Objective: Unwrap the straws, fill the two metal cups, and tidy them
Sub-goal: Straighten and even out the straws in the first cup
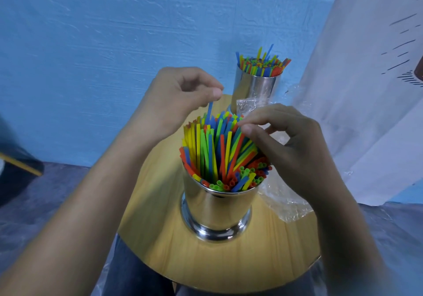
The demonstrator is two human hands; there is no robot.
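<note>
My left hand (180, 99) is narrow: its thumb and forefinger pinch the top of one blue straw (210, 110), which stands upright and higher than the others. Directly below this hand and a little to its right stands the near metal cup (217, 208), packed with coloured straws (212, 149) in red, yellow, green and blue that fan outward. My right hand (286, 142) is on the other side of the same bundle, with curled fingers; its thumb and forefinger tips are at the straw tops, but I cannot tell if they really hold one or only touch. Beyond both hands, between them and the blue wall (91, 44), is the far metal cup (256, 90), also filled with straws (263, 64). Under my right wrist and behind that hand lies clear plastic wrapping (283, 202), crumpled. All of this is on a round wooden table (160, 227). A white cloth (366, 90) hangs to the right of my right hand.
</note>
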